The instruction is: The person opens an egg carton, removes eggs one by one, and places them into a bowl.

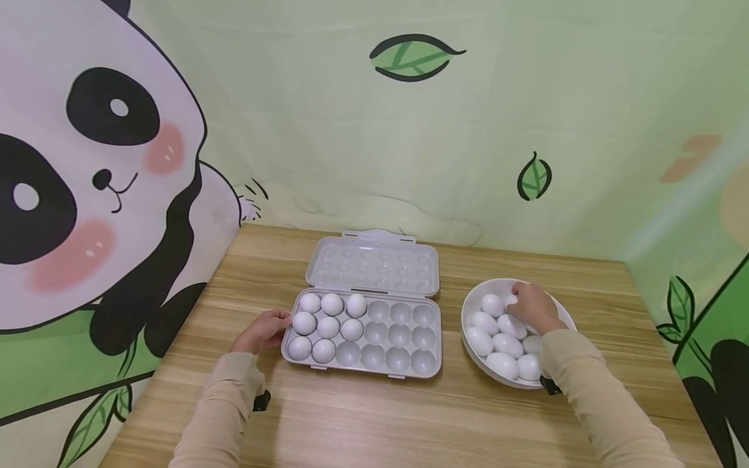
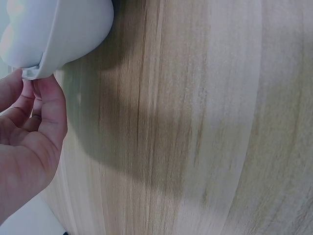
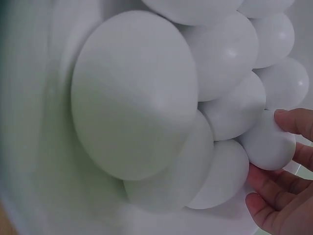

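A pale grey egg tray (image 1: pixel 422 361) lies on the table with its hinged lid (image 1: pixel 374 263) folded back. White eggs (image 1: pixel 329 327) fill cups at its left side; the cups to the right show bare. At the tray's left end, my left hand (image 1: pixel 266 330) pinches the rim between thumb and fingers, seen close in the left wrist view. A white bowl (image 1: pixel 494 285) full of eggs stands to the right. Inside its far side, my right hand (image 1: pixel 535 307) holds an egg (image 3: pixel 269 139) between thumb and fingers; this egg still lies against its neighbours.
The wood-grain table (image 1: pixel 363 422) runs back to a green printed cloth (image 1: pixel 292 117) with a panda (image 1: pixel 105 188) and leaves. A strip of table separates the tray from the bowl. Dark straps or devices show at both wrists.
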`<state>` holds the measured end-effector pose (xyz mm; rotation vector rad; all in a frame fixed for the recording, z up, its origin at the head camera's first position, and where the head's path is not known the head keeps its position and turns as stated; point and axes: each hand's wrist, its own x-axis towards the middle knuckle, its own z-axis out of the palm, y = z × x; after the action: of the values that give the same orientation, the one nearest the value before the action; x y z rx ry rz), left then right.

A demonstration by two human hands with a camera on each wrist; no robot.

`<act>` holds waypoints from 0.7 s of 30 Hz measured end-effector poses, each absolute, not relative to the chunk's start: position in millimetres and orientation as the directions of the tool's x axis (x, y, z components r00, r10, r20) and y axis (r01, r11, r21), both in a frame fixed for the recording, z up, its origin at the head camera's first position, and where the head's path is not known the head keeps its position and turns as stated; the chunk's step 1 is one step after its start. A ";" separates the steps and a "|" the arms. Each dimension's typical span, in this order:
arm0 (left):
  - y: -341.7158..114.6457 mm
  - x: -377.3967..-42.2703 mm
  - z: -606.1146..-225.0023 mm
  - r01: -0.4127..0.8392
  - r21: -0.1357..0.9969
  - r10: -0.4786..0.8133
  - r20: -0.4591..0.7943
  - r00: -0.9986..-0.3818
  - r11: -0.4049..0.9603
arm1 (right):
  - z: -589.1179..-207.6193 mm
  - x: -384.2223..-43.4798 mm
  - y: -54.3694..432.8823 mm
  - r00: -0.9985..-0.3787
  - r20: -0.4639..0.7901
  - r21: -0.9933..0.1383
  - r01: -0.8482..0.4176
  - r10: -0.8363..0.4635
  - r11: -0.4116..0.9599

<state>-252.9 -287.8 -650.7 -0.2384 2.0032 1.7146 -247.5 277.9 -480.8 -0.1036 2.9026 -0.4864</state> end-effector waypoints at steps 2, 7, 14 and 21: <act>-277.0 -241.4 -623.5 -0.427 0.880 0.174 -0.462 -0.869 0.207 | -481.4 -247.4 278.5 -0.979 -0.178 -0.327 -0.040 -0.103 0.944; -245.0 -213.8 -554.3 -0.475 0.830 0.085 -0.517 -0.852 0.292 | -478.7 -246.1 279.9 -0.977 -0.187 -0.331 -0.039 -0.106 0.943; -230.8 -198.6 -518.4 -0.482 0.830 0.088 -0.522 -0.848 0.279 | -466.2 -247.8 276.1 -0.983 -0.164 -0.359 -0.016 -0.080 0.933; -249.8 -217.6 -568.3 -0.476 0.830 0.084 -0.517 -0.852 0.290 | -448.1 -252.7 247.6 -0.994 -0.091 -0.429 -0.013 -0.058 0.903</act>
<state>-217.6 -249.8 -568.3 -0.3493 2.0965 1.5921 -252.7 247.6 -448.1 -0.0556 2.9650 -0.6673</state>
